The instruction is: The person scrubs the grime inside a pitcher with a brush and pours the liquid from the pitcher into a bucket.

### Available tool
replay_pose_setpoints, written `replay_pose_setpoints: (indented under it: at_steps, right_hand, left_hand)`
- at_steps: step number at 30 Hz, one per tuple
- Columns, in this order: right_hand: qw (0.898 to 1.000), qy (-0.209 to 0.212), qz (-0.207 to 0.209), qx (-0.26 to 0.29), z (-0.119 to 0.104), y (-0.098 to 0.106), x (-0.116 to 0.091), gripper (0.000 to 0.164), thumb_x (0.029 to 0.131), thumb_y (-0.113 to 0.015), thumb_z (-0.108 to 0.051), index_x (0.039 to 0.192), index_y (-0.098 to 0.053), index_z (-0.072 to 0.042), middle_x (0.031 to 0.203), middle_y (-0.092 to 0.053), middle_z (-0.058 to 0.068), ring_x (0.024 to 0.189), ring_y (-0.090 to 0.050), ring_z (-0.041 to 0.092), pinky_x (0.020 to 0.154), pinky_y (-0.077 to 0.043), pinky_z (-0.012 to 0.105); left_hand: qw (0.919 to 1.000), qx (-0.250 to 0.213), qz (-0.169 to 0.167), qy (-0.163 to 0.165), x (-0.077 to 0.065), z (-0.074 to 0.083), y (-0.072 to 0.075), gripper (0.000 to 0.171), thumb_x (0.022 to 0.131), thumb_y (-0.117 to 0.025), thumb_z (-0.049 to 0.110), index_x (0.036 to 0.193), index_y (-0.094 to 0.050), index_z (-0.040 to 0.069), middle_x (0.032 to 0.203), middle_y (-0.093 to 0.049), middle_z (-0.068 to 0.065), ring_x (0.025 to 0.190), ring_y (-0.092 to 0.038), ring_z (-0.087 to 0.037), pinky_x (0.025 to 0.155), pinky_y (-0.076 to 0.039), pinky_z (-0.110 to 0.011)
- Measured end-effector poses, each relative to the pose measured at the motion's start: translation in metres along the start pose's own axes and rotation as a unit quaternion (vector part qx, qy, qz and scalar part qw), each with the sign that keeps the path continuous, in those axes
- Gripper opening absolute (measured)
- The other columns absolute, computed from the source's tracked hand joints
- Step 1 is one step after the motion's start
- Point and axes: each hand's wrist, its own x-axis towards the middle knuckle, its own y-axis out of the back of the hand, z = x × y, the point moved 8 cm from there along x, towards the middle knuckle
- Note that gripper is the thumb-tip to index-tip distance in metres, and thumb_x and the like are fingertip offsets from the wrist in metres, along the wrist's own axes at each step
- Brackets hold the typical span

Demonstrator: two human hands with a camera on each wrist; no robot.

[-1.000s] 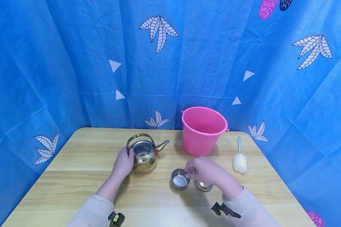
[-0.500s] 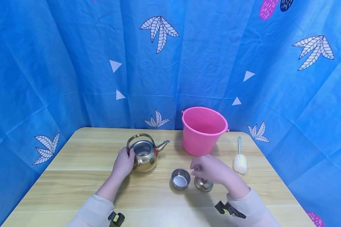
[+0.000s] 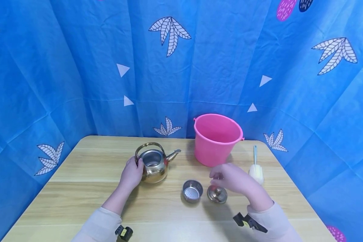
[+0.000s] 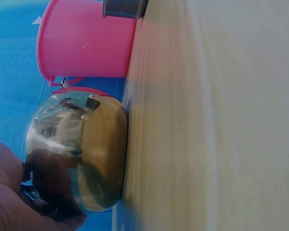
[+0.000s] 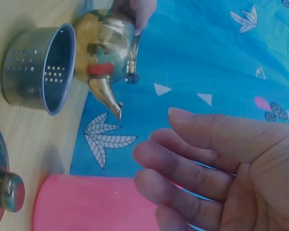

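Note:
A shiny gold teapot (image 3: 155, 171) without its lid stands on the table, spout to the right. My left hand (image 3: 132, 173) grips it by the left base of its handle; the left wrist view shows the fingers against the pot's side (image 4: 77, 154). A steel strainer cup (image 3: 192, 191) with a perforated bottom sits right of the pot. Beside it lies the gold lid (image 3: 217, 194), knob up. Just behind and above the lid hovers my right hand (image 3: 231, 178), holding nothing. In the right wrist view its fingers (image 5: 183, 168) are loosely bent and apart from the strainer cup (image 5: 36, 67).
Behind the lid and strainer stands a pink bucket (image 3: 213, 151). A sponge brush (image 3: 255, 173) with a pale blue handle lies at the right of the wooden table (image 3: 87, 195). Blue patterned curtain (image 3: 103, 67) surrounds the back and sides.
My right hand has let go of the strainer cup's rim and moved right, over toward the lid, its fingers loosening. The left hand and teapot have stayed still.

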Motion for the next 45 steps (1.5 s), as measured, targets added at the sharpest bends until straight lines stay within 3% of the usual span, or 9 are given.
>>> replay_pose_setpoints:
  at_steps: [16, 24, 36, 45]
  right_hand:
    - [0.999, -0.028, 0.028, 0.000, 0.016, 0.023, -0.009, 0.014, 0.087, -0.078, -0.015, 0.100, -0.074, -0.015, 0.089, -0.070, -0.009, 0.084, -0.067, 0.011, 0.076, -0.057, 0.032]
    - [0.998, -0.050, 0.043, 0.014, 0.023, 0.032, -0.014, 0.014, 0.089, -0.076, -0.017, 0.103, -0.074, -0.014, 0.091, -0.071, -0.008, 0.085, -0.068, 0.012, 0.078, -0.058, 0.035]
    - [0.997, -0.038, 0.057, 0.023, 0.031, 0.041, -0.018, 0.015, 0.091, -0.073, -0.015, 0.106, -0.075, -0.013, 0.092, -0.072, -0.008, 0.084, -0.067, 0.010, 0.076, -0.058, 0.032]
    - [0.995, -0.058, 0.079, 0.037, 0.043, 0.051, -0.022, 0.018, 0.092, -0.073, -0.016, 0.109, -0.074, -0.012, 0.093, -0.072, -0.005, 0.085, -0.067, 0.013, 0.078, -0.058, 0.035]
  left_hand:
    - [1.0000, -0.003, -0.001, 0.001, -0.001, 0.002, 0.002, 0.045, 0.106, -0.035, 0.024, 0.127, -0.049, -0.013, 0.131, -0.051, -0.036, 0.129, -0.046, -0.050, 0.108, -0.037, -0.061]
    - [1.0000, -0.002, -0.001, 0.001, -0.001, 0.003, 0.002, 0.041, 0.106, -0.036, 0.024, 0.121, -0.052, -0.011, 0.124, -0.053, -0.034, 0.125, -0.049, -0.049, 0.105, -0.038, -0.061]
    - [1.0000, -0.003, 0.002, 0.004, 0.002, -0.003, -0.001, 0.037, 0.106, -0.034, 0.025, 0.111, -0.055, -0.006, 0.117, -0.056, -0.031, 0.120, -0.053, -0.045, 0.102, -0.041, -0.060]
    - [1.0000, 0.000, 0.005, 0.000, 0.001, -0.002, 0.000, 0.038, 0.106, -0.036, 0.023, 0.116, -0.054, -0.009, 0.120, -0.056, -0.033, 0.122, -0.052, -0.047, 0.104, -0.040, -0.060]
